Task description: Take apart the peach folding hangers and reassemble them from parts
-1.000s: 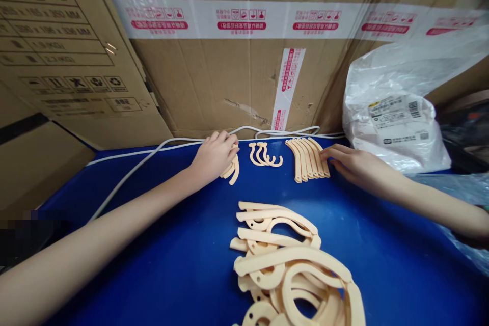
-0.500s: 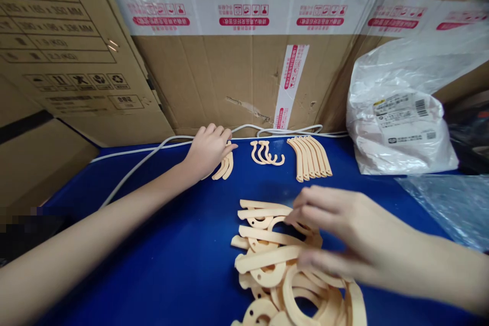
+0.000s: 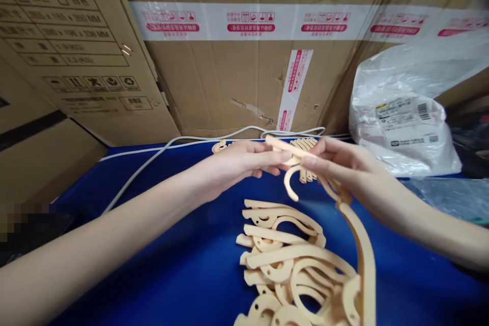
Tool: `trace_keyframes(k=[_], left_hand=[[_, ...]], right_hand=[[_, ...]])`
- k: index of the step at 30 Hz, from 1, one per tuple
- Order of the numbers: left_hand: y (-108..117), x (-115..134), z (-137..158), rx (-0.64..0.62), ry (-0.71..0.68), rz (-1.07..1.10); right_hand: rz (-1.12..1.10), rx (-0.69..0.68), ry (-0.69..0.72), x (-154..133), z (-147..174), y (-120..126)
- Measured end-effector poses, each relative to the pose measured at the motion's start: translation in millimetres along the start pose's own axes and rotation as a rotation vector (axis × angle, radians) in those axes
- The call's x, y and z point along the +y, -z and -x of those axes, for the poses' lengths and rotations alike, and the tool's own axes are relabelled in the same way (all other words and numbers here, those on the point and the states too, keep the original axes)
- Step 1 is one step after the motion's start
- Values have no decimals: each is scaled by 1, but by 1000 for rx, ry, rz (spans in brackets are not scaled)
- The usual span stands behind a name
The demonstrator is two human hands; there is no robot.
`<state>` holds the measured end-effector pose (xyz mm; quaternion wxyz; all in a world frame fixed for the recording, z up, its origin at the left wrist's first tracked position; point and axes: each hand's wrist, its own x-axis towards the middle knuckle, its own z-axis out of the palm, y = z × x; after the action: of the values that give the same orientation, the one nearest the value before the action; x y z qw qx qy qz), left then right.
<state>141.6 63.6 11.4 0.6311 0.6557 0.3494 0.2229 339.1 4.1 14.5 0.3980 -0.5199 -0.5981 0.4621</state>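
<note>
In front of me both hands hold a cream plastic folding clothes hanger point(image 3: 280, 145) above the blue surface. Thumb and fingers of my left hand point(image 3: 240, 160) pinch it near the middle. My right hand point(image 3: 344, 160) grips its right part, with the thumb on top, hiding some of it. A curved hook point(image 3: 291, 183) hangs below the fingers. Under the hands lies a tangled pile of matching cream hanger parts point(image 3: 301, 257). One long curved arm point(image 3: 364, 249) rises from the pile's right side towards my right hand; whether it joins the held hanger I cannot tell.
Behind my hands, a row of curved hanger arms point(image 3: 303, 175) is partly covered. White cable point(image 3: 153, 150) runs along the back, before a large cardboard box point(image 3: 214, 81). Another carton point(image 3: 95, 76) stands left. A white plastic bag point(image 3: 405, 132) and clear plastic sheet point(image 3: 446, 196) lie right.
My left hand has moved right from the small parts at the back left. My right hand has risen from the pile, and a hanger is now held between both hands.
</note>
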Motion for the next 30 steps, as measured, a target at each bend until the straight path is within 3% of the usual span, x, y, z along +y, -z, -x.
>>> trace_keyframes(k=[2,7,12,14,17,20,22,24,27,30], left_hand=[[-4,5,-1,39,-41,7],[-4,15,-10,303,-146,-101],[-8,13,-22,191,-180,-62],[-10,13,-26,202,-224,-43],[-13,21,-29,287,-267,-45],[-14,31,-28,270,-245,-112],[-14,34,-27,249,-258,-181],[-13,32,-26,278,-333,-303],[-6,24,-25,393,-420,-648],[10,10,-27,457,-379,-912]], right_hand=[[-43,70,2,-3,-8,4],[67,157,112,-6,-22,15],[98,137,165,-6,-28,17],[161,135,196,-7,-30,19],[445,209,362,-11,-33,26],[952,319,561,-18,-35,32],[1256,341,590,-22,-37,31],[1420,296,561,-25,-41,29],[1293,63,509,-24,-52,31],[770,-167,374,-17,-66,43]])
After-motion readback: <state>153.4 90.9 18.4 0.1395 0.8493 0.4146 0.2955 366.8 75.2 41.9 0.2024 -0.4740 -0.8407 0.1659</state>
